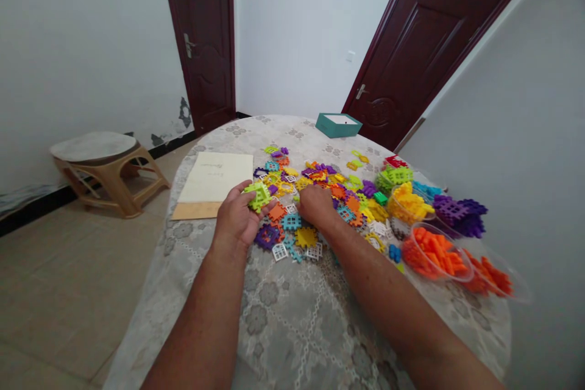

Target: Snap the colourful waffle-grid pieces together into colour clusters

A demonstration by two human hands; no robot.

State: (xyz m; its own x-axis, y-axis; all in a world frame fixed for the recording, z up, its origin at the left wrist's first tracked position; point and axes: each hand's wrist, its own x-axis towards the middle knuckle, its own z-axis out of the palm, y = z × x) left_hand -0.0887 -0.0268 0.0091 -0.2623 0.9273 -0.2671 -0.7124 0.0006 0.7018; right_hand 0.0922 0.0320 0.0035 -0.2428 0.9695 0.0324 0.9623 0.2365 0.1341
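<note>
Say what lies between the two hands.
In the head view, loose plastic pieces lie between the left hand and right hand, including an orange piece.

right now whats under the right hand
The right hand covers what lies directly beneath it, including anything in its fingertips. Around it, the pile shows a yellow piece just beyond, an orange piece to its right and a blue piece to its left.

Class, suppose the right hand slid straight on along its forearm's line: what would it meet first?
The right hand would probably meet the yellow notched plastic piece just beyond its knuckles, though depth within the pile is unclear.
</note>
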